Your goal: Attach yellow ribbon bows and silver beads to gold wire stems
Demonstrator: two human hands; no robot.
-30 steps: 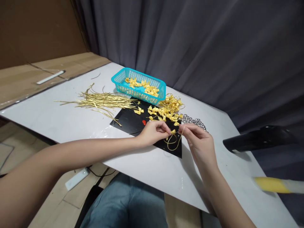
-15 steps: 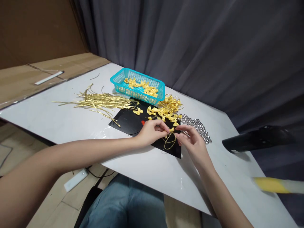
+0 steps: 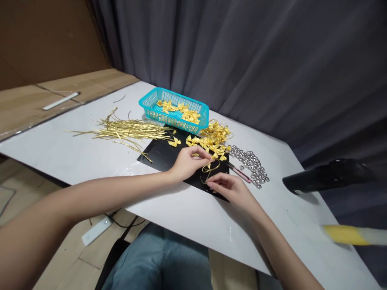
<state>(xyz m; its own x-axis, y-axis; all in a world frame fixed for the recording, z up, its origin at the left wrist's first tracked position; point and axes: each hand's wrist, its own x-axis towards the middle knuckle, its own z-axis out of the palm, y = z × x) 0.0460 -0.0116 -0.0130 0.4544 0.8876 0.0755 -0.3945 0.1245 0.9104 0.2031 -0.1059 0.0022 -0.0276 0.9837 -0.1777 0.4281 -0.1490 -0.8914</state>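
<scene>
My left hand (image 3: 189, 163) is closed in a pinch on a loop of gold cord (image 3: 218, 169) above the black mat (image 3: 157, 158). Its fingertips partly hide the spot where the cord is gripped. Lower and to the right, my right hand (image 3: 231, 187) pinches the cord's hanging end near the mat's front edge. Yellow ribbon bows (image 3: 208, 144) lie heaped just behind my left hand, and a lone bow (image 3: 174, 141) rests further left on the mat. Beside my right hand lies a slim pink-handled tool (image 3: 240, 173), perhaps tweezers or snips.
A turquoise basket (image 3: 172, 121) with several yellow bows stands at the back. Loose gold cords (image 3: 130, 129) are spread at left. Silver beads (image 3: 252, 164) lie right of the mat. Further right are a black cylindrical object (image 3: 314, 177) and a yellow-and-white rod (image 3: 347, 235).
My right hand has moved down and left, drawing the cord's end toward the mat's front edge. The pink-handled tool and a stray bead now show where that hand was.
</scene>
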